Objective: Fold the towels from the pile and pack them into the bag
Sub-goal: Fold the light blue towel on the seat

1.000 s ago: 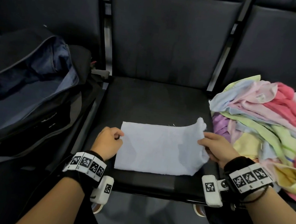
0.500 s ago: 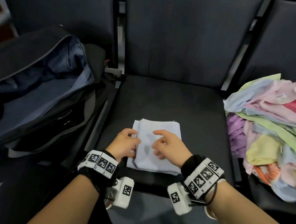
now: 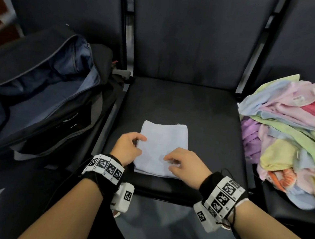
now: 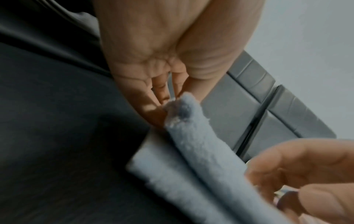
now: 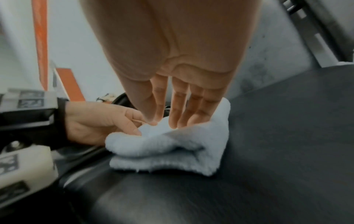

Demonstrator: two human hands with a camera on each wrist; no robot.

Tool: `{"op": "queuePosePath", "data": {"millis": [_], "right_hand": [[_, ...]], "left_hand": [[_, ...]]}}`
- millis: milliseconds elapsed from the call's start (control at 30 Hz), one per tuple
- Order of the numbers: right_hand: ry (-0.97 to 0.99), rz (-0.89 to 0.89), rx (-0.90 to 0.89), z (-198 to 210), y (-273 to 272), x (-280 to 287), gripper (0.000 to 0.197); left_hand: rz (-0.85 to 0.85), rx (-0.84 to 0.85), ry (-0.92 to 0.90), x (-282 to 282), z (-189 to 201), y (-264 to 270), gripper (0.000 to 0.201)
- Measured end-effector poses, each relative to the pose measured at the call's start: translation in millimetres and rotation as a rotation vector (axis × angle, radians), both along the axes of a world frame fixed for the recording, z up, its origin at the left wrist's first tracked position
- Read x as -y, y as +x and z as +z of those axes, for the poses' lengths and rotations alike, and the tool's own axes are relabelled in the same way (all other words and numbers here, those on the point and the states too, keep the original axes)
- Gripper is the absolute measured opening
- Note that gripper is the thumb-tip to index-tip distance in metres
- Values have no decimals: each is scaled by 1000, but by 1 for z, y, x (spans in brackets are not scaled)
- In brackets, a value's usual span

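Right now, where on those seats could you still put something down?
The middle seat is bare behind the folded towel, up to the backrest, and to its right. The right seat is heaped with towels; the bag fills the left one.

My head view is evenly lit from above, soft overall, with wide-angle bending at the edges. Both wrist views are motion-smeared and dim low down, and my right hand [image 4: 306, 178] is badly out of focus.

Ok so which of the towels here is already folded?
The pale blue towel on the middle seat, under both hands. It lies as a neat flat rectangle, while the colourful towels in the pile on the right-hand seat are loose and crumpled.
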State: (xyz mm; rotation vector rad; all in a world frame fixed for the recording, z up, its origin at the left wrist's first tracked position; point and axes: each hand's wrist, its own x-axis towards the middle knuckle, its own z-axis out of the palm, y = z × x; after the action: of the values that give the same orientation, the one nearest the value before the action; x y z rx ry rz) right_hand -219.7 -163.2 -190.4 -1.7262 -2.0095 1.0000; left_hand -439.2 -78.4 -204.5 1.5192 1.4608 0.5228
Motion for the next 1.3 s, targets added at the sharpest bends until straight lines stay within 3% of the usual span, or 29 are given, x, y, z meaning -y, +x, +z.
{"op": "queuePosePath", "data": {"millis": [133, 267, 367, 467, 633, 800, 867, 1000, 1067, 1167, 1300], "right_hand": [[-2, 148, 196, -5, 0, 7, 29], [134, 218, 322, -7, 2, 13, 31], [169, 283, 491, -14, -1, 15, 43], [215, 284, 567, -20, -3, 17, 42], [101, 118, 400, -14, -2, 5, 34], [62, -180, -25, 5, 5, -2, 27], [80, -129, 43, 8, 6, 0, 31], [214, 127, 397, -4, 2, 14, 50], [246, 143, 451, -12, 3, 17, 53], [290, 74, 367, -19, 8, 13, 33], [113, -165, 47, -17, 19, 6, 14]], "left_hand": [[-53, -139, 32, 3, -6, 1, 46], [-94, -324, 183, 7, -1, 4, 41], [-246, -358, 289, 16, 7, 13, 31], [-423, -411, 203, 30, 12, 25, 28], [-524, -614, 203, 37, 5, 32, 51], [-469, -640, 334, 33, -1, 32, 24], [-450, -611, 355, 31, -2, 32, 23], [-455, -572, 337, 27, -2, 29, 22], [-454, -541, 329, 25, -1, 27, 24], [-440, -560, 364, 24, -2, 24, 22], [-398, -593, 361, 20, -5, 20, 17]]}}
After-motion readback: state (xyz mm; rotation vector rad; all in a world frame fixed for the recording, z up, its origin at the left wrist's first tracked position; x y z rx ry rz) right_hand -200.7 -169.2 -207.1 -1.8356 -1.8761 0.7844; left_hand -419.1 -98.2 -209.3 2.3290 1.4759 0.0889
